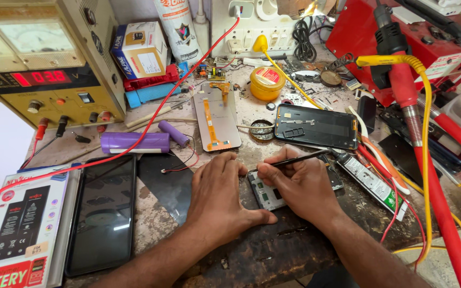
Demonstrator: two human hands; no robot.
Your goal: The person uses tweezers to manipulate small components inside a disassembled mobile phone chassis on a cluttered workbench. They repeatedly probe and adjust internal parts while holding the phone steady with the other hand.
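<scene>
Both hands work at the table's (251,256) near edge. Left hand (217,200) lies flat, fingers loosely spread, pressing down beside an opened phone frame (265,193), holding nothing. Right hand (299,186) pinches a thin black tool (299,159) like a pen, tip at the frame's top edge. Judging by this, disassembly is well under way: beyond lie a detached screen panel (217,114) and a black back cover (315,126), and the frame's inner parts remain. Farther off stands a yellow power supply (43,58).
</scene>
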